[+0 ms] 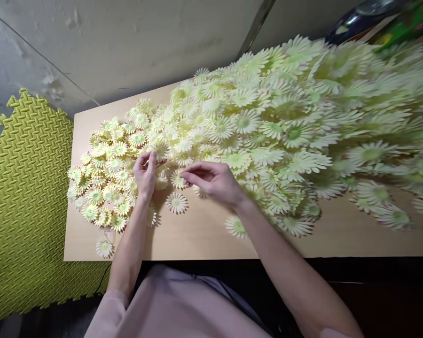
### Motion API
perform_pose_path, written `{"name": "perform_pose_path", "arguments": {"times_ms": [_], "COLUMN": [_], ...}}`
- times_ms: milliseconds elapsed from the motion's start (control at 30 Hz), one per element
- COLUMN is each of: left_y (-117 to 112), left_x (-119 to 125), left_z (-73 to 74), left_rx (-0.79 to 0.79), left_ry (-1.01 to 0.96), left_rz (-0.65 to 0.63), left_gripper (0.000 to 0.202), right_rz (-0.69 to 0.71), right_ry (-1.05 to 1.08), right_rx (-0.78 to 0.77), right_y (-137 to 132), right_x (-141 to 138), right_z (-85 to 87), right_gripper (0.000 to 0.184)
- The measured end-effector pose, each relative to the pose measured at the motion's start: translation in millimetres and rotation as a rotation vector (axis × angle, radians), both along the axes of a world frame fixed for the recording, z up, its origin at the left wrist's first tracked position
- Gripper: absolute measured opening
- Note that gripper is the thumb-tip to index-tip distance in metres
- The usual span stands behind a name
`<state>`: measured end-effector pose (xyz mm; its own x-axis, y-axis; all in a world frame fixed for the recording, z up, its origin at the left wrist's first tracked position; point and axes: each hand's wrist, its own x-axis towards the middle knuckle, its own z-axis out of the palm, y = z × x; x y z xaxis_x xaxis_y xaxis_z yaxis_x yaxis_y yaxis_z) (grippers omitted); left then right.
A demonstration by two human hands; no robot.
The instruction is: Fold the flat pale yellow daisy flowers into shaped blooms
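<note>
A wooden table is covered with a big heap of pale yellow-green artificial daisy flower heads. My left hand rests at the edge of the smaller left heap, its fingers pinched on a flower head. My right hand reaches in from the right, fingers curled with the tips touching a single flower head. Another loose flower head lies on the bare wood just in front of both hands.
A yellow-green foam floor mat lies left of the table. Behind the table rises a grey wall. Dark and green objects sit at the far right corner. Stray flowers lie near the table's front edge.
</note>
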<state>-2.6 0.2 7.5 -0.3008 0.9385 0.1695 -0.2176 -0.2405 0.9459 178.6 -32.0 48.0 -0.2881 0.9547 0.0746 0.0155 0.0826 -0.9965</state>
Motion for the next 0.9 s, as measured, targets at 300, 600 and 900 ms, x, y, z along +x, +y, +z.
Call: {"name": "perform_pose_path", "arguments": {"times_ms": [300, 600, 900], "left_y": [-10, -7, -5], "left_x": [0, -1, 1], "left_z": [10.0, 9.4, 6.4], "left_rx": [0.002, -0.040, -0.196], "left_ry": [0.191, 0.183, 0.071], "left_rz": [-0.287, -0.339, -0.330], "left_gripper": [0.032, 0.025, 0.023], "right_rz": [-0.077, -0.053, 0.157], "right_ry": [0.293, 0.325, 0.403], "right_rx": [0.052, -0.052, -0.216], "right_y": [41, 40, 46], "right_x": [-24, -15, -7], "right_z": [-44.7, -48.2, -44.5], "right_gripper": [0.034, 0.025, 0.027]}}
